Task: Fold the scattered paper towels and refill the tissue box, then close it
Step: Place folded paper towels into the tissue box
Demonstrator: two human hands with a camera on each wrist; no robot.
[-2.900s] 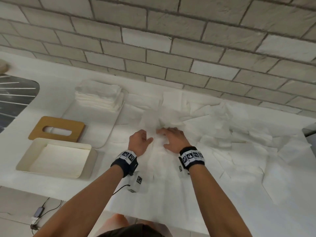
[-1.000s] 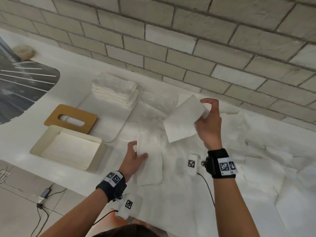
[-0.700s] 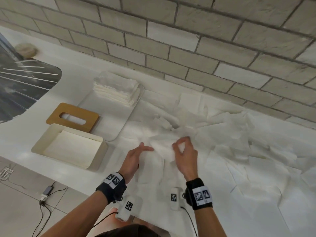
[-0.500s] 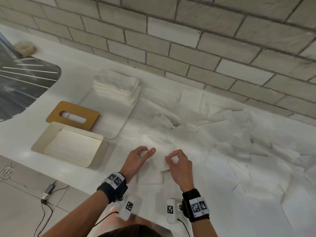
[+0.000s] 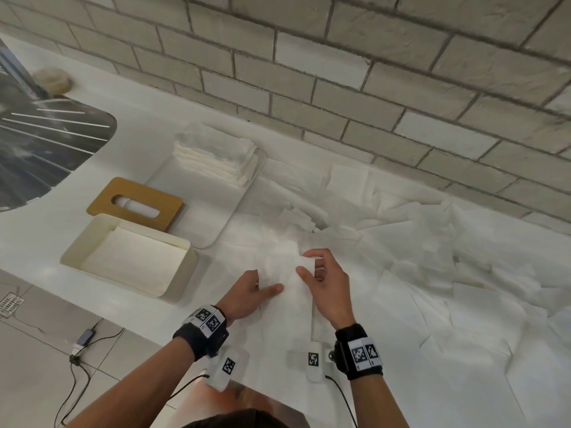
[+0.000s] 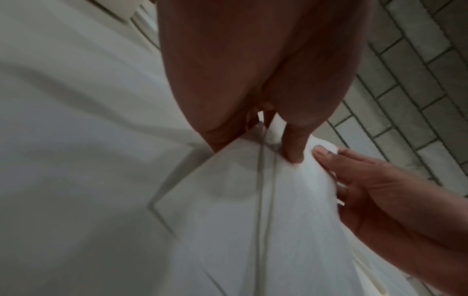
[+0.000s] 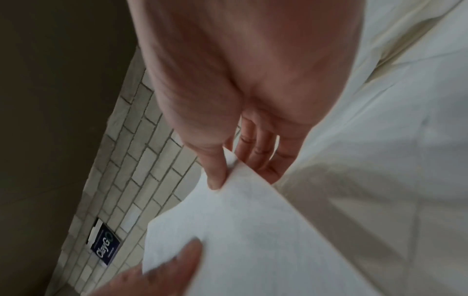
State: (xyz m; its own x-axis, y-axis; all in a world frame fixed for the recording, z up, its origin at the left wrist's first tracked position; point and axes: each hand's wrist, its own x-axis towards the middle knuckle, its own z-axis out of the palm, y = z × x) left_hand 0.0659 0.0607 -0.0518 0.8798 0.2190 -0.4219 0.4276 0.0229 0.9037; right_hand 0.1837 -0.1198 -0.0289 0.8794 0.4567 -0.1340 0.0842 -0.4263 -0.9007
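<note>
Head view, read from the left: the open tissue box (image 5: 129,261) sits at the near-left part of the table (image 5: 92,143) with a thin layer of paper on its floor, so it is not yet refilled to any depth, and its wooden lid (image 5: 136,203) lies flat just beyond it, off the box so the opening stays free for loading. Farther right, a pale tray (image 5: 216,211) carries a stack of folded towels (image 5: 214,156) at its far end, apparently parked there until they go into the box. In the middle, near the table's front edge, the left hand (image 5: 247,293) lies on 1 paper towel (image 5: 284,273), thumb stretched across it and pressing it down, probably to anchor the sheet while it is creased. Just right of it, the right hand (image 5: 327,285) pinches the same towel's far corner between thumb and fingers; the right wrist view shows that corner lifted off the surface, which suits bringing it over for a fold. The 2 hands are close together, nearly touching. To the right, many loose scattered towels (image 5: 432,251) cover the table, so most folding appears still ahead.
</note>
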